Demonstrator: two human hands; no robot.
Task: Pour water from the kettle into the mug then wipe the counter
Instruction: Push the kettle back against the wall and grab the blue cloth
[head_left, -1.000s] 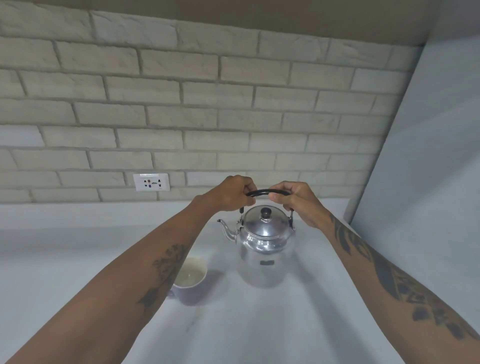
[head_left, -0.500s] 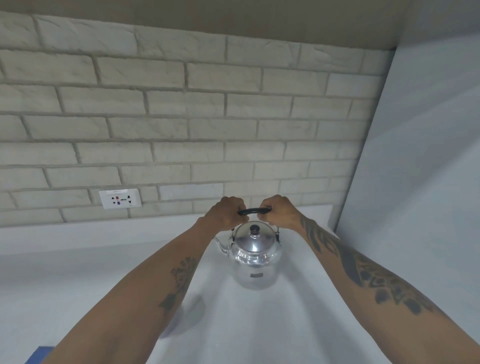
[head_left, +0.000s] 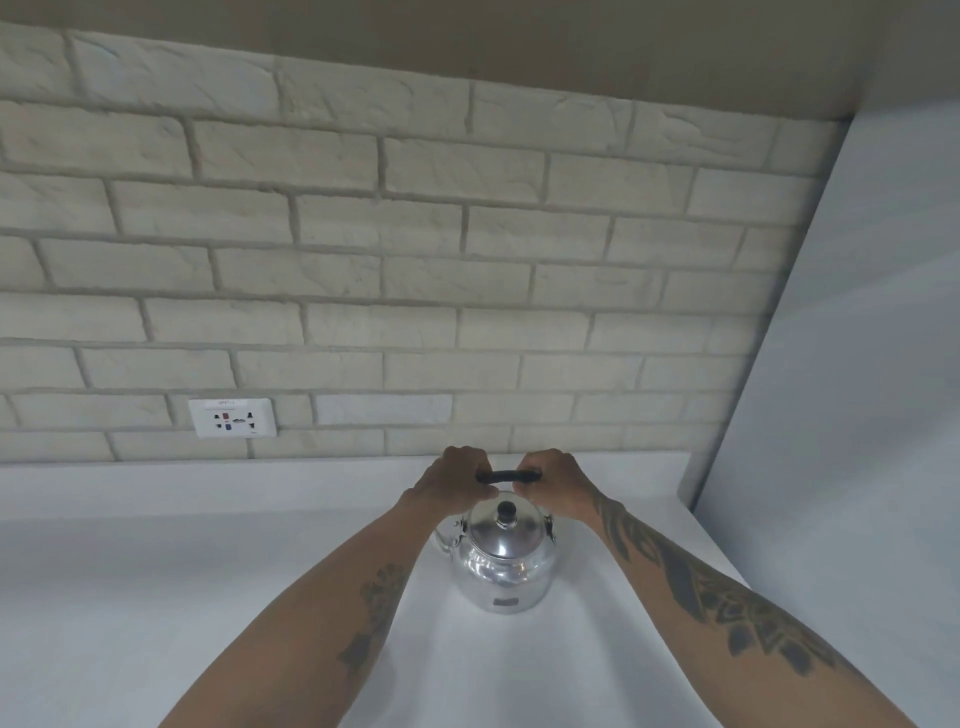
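Kettle (head_left: 501, 564) — rounded polished metal, black handle (head_left: 508, 476) in both hands' fingers.

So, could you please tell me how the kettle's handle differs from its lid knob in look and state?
The handle is a long black bar arched over the kettle, while the lid knob is a small rounded stub on the lid. The handle is gripped at both ends, by the left hand and the right hand; the lid knob is untouched. Both are black against the shiny metal body.
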